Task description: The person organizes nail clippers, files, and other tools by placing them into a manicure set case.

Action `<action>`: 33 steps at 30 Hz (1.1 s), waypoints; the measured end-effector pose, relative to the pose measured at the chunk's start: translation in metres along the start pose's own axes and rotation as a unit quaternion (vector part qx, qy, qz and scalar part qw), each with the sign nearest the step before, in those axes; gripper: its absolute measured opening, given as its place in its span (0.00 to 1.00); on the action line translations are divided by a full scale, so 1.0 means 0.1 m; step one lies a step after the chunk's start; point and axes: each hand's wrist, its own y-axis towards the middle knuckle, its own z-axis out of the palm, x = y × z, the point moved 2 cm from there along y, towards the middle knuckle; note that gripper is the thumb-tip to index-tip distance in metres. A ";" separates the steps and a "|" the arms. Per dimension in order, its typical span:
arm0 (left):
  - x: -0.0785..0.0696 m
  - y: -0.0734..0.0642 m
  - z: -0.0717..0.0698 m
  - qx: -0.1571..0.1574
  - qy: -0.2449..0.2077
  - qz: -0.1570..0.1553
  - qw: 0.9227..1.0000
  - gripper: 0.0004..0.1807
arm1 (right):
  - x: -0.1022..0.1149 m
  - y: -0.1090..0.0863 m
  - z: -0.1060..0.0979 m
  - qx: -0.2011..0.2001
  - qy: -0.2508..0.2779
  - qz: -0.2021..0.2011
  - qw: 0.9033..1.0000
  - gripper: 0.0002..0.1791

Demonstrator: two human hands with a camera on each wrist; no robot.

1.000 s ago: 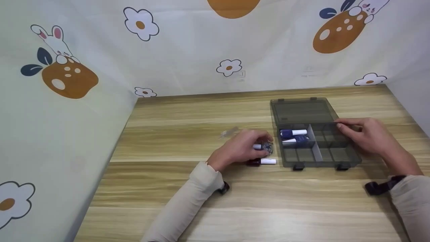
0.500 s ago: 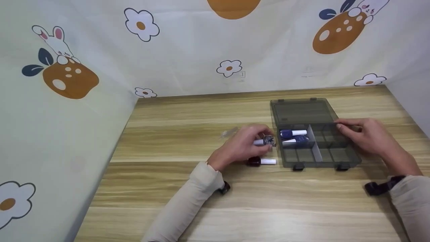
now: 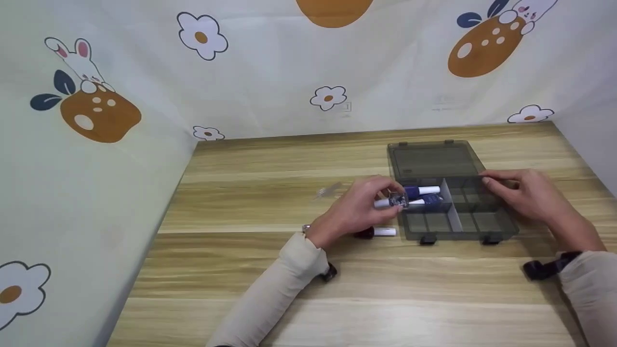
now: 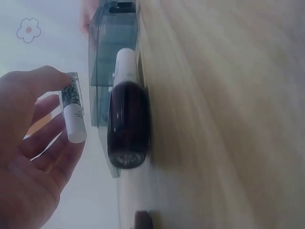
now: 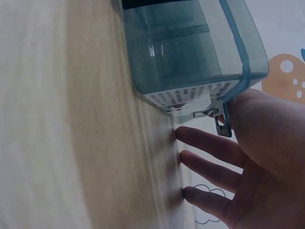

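My left hand (image 3: 354, 207) pinches a small glitter nail polish bottle (image 3: 398, 199) with a white cap, over the left edge of a dark translucent compartment box (image 3: 460, 235). In the left wrist view the glitter bottle (image 4: 72, 98) sits between thumb and fingertips, cap toward the palm. Two blue nail polish bottles (image 3: 429, 190) with white caps lie in the box's back left compartment. A dark red nail polish bottle (image 4: 128, 126) lies on the table, left of the box. My right hand (image 3: 542, 195) holds the back right corner with thumb and index finger; its other fingers (image 5: 209, 143) are spread.
The box's lid (image 3: 434, 161) lies folded back flat behind it. Grey dividers (image 3: 453, 217) split the box into several compartments. A small clear plastic piece (image 3: 328, 190) lies on the wooden table (image 3: 270, 207), left of my left hand. A patterned cloth (image 3: 270, 67) stands around the table.
My left hand has lifted the glitter nail polish bottle from beside the dark red one and carried it right, over the box's left edge. The right hand has stayed at the corner.
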 end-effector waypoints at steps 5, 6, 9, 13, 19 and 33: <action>-0.04 0.03 0.06 0.000 0.004 0.013 1.000 0.14 | 0.00 0.00 0.02 0.006 0.002 0.017 1.000 0.23; -0.05 0.03 0.07 -0.001 0.006 0.014 1.000 0.14 | 0.01 0.00 0.02 0.006 0.005 0.016 1.000 0.24; -0.09 0.06 0.10 -0.005 0.012 0.022 1.000 0.14 | 0.03 0.00 0.03 0.008 0.014 0.005 1.000 0.23; -0.13 0.13 0.14 -0.005 0.017 0.031 0.999 0.14 | 0.04 0.01 0.04 0.001 0.012 -0.003 1.000 0.20; -0.22 0.23 0.20 0.007 0.029 0.022 0.999 0.14 | 0.03 0.01 0.05 0.010 0.026 0.009 1.000 0.22; -0.35 0.43 0.42 0.030 0.077 0.013 0.996 0.14 | 0.03 0.00 0.04 0.004 0.029 0.021 0.999 0.23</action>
